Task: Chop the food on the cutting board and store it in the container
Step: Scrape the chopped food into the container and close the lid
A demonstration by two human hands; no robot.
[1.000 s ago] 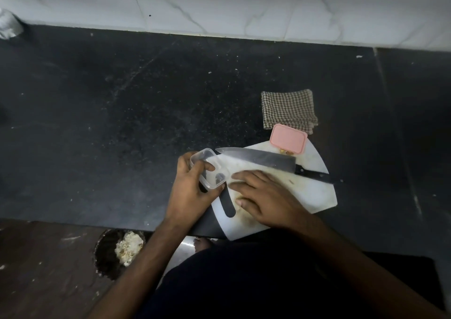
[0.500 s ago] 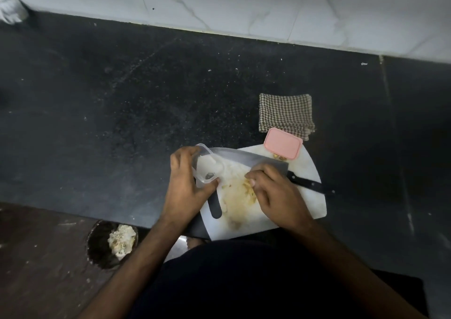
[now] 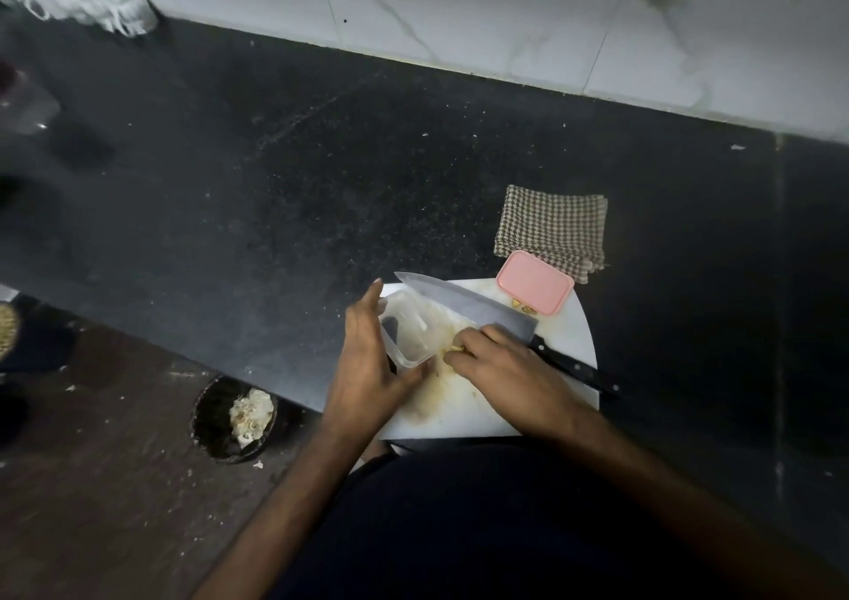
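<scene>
Loading now, I judge: my left hand (image 3: 367,360) holds the clear plastic container (image 3: 409,330) tilted on the white cutting board (image 3: 569,347) while my right hand (image 3: 500,365) pinches pale chopped food (image 3: 455,348) beside it, next needing dropping inside.

Left hand (image 3: 367,360) grips clear container (image 3: 409,333); right hand (image 3: 500,365) pinches chopped food (image 3: 455,348) on cutting board (image 3: 565,333).

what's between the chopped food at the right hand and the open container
Nothing visible. The right hand pinches chopped food right beside the mouth of the clear container, which the left hand tilts toward it. The knife lies behind them.
</scene>
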